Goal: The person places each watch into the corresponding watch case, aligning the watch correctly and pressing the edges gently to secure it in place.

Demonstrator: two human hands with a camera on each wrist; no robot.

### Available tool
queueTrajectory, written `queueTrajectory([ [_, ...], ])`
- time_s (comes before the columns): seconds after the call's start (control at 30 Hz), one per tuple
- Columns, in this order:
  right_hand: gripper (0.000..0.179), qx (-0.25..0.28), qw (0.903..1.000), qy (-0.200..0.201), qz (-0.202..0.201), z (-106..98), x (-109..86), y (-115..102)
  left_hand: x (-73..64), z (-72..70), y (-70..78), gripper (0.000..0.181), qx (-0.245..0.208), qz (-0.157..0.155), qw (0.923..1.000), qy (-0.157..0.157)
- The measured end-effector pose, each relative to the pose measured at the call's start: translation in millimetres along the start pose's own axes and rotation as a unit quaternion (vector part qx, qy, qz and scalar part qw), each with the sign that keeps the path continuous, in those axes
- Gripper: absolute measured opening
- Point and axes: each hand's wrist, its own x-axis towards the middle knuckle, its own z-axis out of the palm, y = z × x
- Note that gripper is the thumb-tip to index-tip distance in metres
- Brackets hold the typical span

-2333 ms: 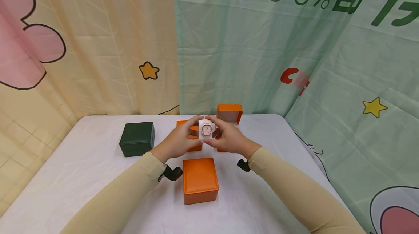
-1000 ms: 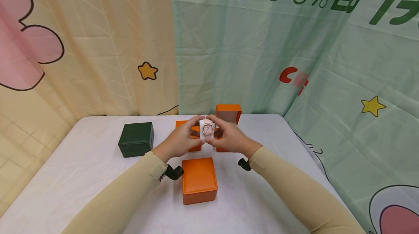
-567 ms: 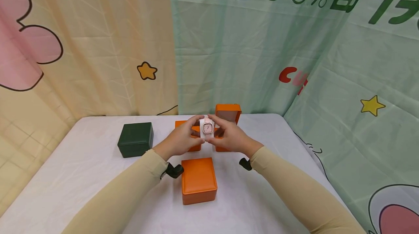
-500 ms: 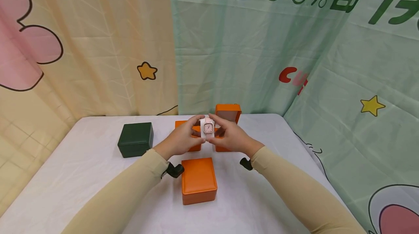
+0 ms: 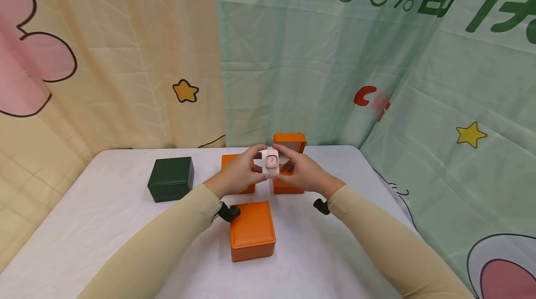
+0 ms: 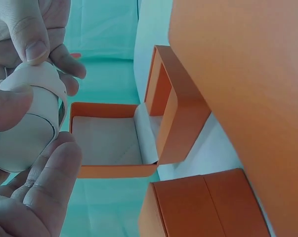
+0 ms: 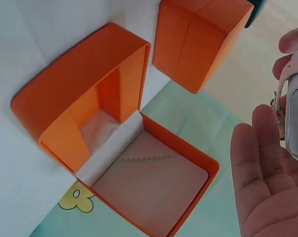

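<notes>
A pale pink wristwatch (image 5: pixel 271 160), strapped round a white watch cushion (image 6: pixel 24 140), is held up over the far part of the table with its dial facing me. On its left side my left hand (image 5: pixel 239 172) grips the cushion between thumb and fingers. My right hand (image 5: pixel 309 171) holds it the same way from the right. Just behind the right hand stands an orange watch box with its lid (image 5: pixel 290 139) raised; its light-lined inside (image 7: pixel 151 182) shows nothing in it. A shut orange box (image 5: pixel 229 159) is partly hidden behind my left hand.
Nearer me, below the hands, sits another shut orange box (image 5: pixel 252 227). A dark green box (image 5: pixel 170 178) stands at the left. All rest on a white-covered table (image 5: pixel 117 196) with printed curtains (image 5: pixel 289 76) behind.
Both hands have moved a little to the right and up with the watch and cushion between them. The boxes keep their places; the view has turned slightly right.
</notes>
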Motion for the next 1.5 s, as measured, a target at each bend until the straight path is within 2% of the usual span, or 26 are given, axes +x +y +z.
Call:
queueTrajectory([
  [0.13, 0.087, -0.009, 0.9999, 0.003, 0.007, -3.3, -1.7, 2.2, 5.9, 2.0, 2.6, 0.081, 0.006, -0.003, 1.0000, -0.005],
  [0.47, 0.086, 0.008, 0.9993, 0.008, 0.037, -10.6, -5.4, 10.4, 19.3, 10.7, 6.7, 0.077, -0.006, -0.006, 0.9998, -0.019],
  [0.7, 0.082, 0.021, 0.9978, 0.008, 0.062, -13.9, -7.5, 20.8, 31.4, 18.2, 7.6, 0.080, -0.013, -0.027, 0.9994, -0.019],
  [0.9, 0.080, 0.028, 0.9965, 0.007, 0.079, -16.3, -8.8, 26.2, 42.3, 24.3, 6.1, 0.081, 0.015, -0.025, 0.9994, -0.018],
  [1.1, 0.079, 0.049, 0.9942, 0.007, 0.096, -16.9, -9.5, 34.4, 50.4, 28.8, 8.2, 0.084, 0.034, -0.022, 0.9987, -0.032],
  [1.5, 0.082, 0.047, 0.9898, -0.012, 0.134, -20.5, -9.9, 48.7, 61.7, 40.0, 12.1, 0.079, 0.085, -0.042, 0.9947, -0.041],
])
